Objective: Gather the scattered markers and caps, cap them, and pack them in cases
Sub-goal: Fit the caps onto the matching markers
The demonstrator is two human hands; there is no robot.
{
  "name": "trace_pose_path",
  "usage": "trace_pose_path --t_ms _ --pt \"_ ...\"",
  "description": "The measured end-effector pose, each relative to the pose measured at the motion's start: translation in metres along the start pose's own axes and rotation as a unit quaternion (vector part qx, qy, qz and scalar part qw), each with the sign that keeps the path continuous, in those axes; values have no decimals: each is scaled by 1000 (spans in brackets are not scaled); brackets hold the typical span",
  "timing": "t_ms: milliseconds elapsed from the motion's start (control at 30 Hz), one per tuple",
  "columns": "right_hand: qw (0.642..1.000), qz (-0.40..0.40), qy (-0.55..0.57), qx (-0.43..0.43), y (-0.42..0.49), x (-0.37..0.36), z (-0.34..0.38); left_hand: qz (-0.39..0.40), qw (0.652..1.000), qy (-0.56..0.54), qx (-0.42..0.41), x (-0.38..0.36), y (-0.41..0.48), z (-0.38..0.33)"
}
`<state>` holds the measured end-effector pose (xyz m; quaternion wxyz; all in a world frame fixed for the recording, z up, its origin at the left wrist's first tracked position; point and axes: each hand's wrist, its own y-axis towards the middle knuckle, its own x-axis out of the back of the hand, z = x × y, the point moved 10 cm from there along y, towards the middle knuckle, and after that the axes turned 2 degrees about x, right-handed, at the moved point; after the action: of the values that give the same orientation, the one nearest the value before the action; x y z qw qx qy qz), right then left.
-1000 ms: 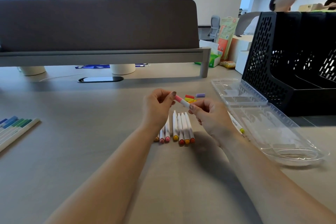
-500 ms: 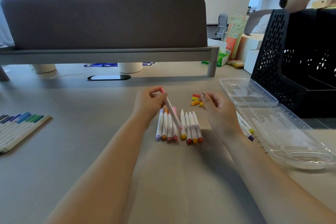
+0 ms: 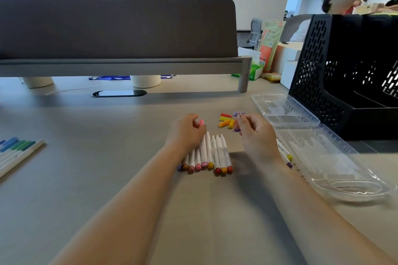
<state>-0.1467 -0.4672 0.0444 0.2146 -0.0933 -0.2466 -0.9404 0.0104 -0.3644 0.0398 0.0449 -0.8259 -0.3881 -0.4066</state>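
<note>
A row of white markers [image 3: 212, 153] with warm-coloured ends lies on the desk between my hands. My left hand [image 3: 186, 133] rests on the row's left part and grips a pink-capped marker [image 3: 201, 122], whose cap peeks out at my fingertips. My right hand [image 3: 256, 133] hovers with loosely curled fingers just over a small pile of loose caps [image 3: 227, 120]; nothing shows between its fingers. Two more markers [image 3: 285, 156] lie under my right wrist, beside the open clear plastic case [image 3: 336, 170].
Blue and green capped markers [image 3: 17, 149] lie at the desk's left edge. A black mesh file organizer [image 3: 318, 71] stands behind the case. A grey desk divider [image 3: 118, 28] and a cable grommet [image 3: 119, 93] are at the back. People sit beyond.
My left hand took the pink-capped marker and lowered it into the row. My right hand let go of it and moved toward the loose caps.
</note>
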Motion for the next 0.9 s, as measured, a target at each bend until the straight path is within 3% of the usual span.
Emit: trace_pose_path --t_ms 200,567,900 --pt "999 23 -22 -16 -2 -2 -2 -6 996 90 -27 -6 1 -3" --pt "971 169 -152 -75 -13 -19 -12 -8 996 69 -52 0 -2 -3" --pt "952 194 -216 -94 -17 -19 -13 -12 997 64 -32 1 0 5"
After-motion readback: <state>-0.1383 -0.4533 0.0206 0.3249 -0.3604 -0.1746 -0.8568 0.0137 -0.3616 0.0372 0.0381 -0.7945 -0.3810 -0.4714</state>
